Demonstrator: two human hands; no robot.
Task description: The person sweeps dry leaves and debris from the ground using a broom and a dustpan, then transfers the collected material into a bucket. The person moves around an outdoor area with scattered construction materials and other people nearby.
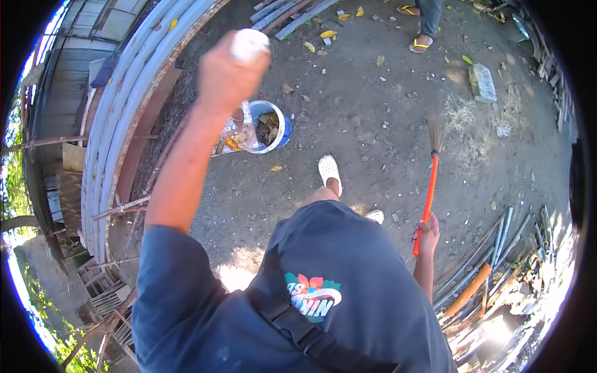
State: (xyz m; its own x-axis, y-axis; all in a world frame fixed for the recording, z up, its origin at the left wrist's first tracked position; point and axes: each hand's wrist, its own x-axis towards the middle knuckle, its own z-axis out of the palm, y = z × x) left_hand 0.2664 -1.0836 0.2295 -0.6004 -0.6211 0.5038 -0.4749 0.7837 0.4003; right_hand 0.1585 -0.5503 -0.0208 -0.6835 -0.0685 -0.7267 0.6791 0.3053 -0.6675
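Observation:
Raised at the upper left, my left hand is closed round a small white round object, perhaps a cup or container; its kind is not clear. Below that hand stands a blue-and-white bucket with dry leaves in it. A clear plastic bag with brownish and orange contents lies against the bucket's left side. On the right, my right hand grips the orange handle of a stick broom. Its thin bristles point away from me, over the dirt ground.
Corrugated metal sheets lean along the left. Another person's feet in yellow flip-flops stand at the far right. A pale stone block lies nearby. Stacked bamboo and wood fill the lower right. Fallen leaves dot the ground.

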